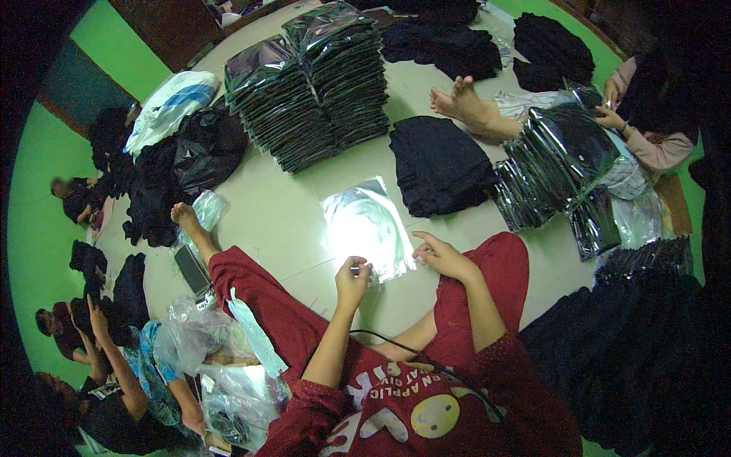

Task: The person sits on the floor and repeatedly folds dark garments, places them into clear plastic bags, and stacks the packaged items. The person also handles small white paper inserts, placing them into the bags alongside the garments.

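Note:
A clear, shiny plastic bag (pixel 365 209) lies flat on the floor in front of me, glaring with reflected light. At its near left corner my left hand (pixel 352 282) is closed, fingers curled with the tips together. Something small and pale shows at those fingertips; I cannot make out what it is. My right hand (pixel 444 256) hovers by the bag's near right edge, index finger stretched out and apart from the others, holding nothing visible. Beyond the bag to the right sits a pile of folded black cloth (pixel 438 166).
Tall stacks of bagged dark garments (pixel 320 99) stand ahead. At right, a co-worker's hands (pixel 611 114) are over more bagged garments (pixel 544 171). Black cloth (pixel 617 358) is heaped to my right. Crumpled clear plastic (pixel 190 331) and other people are at left.

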The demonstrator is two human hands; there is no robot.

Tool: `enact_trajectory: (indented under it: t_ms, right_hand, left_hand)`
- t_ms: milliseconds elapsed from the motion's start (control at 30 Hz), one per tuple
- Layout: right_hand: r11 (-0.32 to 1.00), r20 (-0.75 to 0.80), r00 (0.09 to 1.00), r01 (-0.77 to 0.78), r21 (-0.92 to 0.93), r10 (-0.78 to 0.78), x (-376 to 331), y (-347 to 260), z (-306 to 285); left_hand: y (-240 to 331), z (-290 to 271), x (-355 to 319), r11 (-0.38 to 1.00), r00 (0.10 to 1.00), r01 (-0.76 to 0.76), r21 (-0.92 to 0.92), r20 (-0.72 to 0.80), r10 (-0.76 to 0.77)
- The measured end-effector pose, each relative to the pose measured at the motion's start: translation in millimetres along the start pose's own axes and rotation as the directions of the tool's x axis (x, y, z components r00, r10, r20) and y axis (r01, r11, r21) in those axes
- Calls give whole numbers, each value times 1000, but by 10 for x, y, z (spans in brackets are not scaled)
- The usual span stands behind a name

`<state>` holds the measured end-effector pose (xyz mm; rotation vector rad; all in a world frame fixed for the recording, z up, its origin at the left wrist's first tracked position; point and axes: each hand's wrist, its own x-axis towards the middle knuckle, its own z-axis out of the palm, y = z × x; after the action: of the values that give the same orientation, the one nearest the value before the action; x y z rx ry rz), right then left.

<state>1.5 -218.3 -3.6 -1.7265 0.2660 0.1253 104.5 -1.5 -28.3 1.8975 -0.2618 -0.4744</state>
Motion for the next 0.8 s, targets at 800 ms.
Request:
enact_trajectory:
  t_ms: [800]
  right_hand:
    - [980,94,991,72,184,-90,80,-83,321]
  left_hand:
    - [298,294,-351,971,961,-239,28,151,232]
